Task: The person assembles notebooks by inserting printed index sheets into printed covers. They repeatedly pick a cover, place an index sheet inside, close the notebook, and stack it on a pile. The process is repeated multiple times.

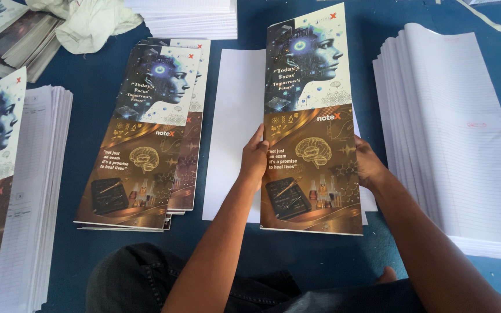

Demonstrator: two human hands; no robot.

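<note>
1. While both hands grip it, the printed cover [311, 124] sits at centre frame, over a blank white sheet [236, 127] on the blue floor [88, 116].
2. Left hand [254, 159] pinches the cover's left edge; right hand [368, 165] clasps its right edge.
3. By my reading, the step is squaring the cover over the sheet.
4. Next move likely calls for matching edges before letting go.
5. A cover pile [146, 133] lies centre left; 1 ruled-paper stack [459, 133] lies at right, another [33, 191] at far left.
</note>
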